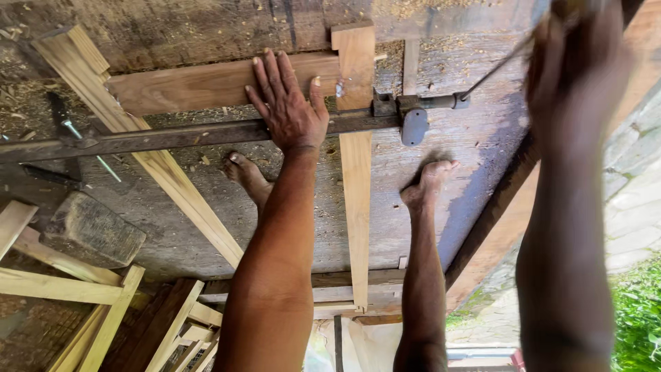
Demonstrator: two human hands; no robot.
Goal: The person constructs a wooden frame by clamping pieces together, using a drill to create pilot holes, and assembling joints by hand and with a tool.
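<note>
No packages, labels, signs or screens show anywhere in this view.

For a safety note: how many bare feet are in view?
2. One foot is beside the left forearm; the other foot is below the clamp's grey head. None seems hidden.
</note>
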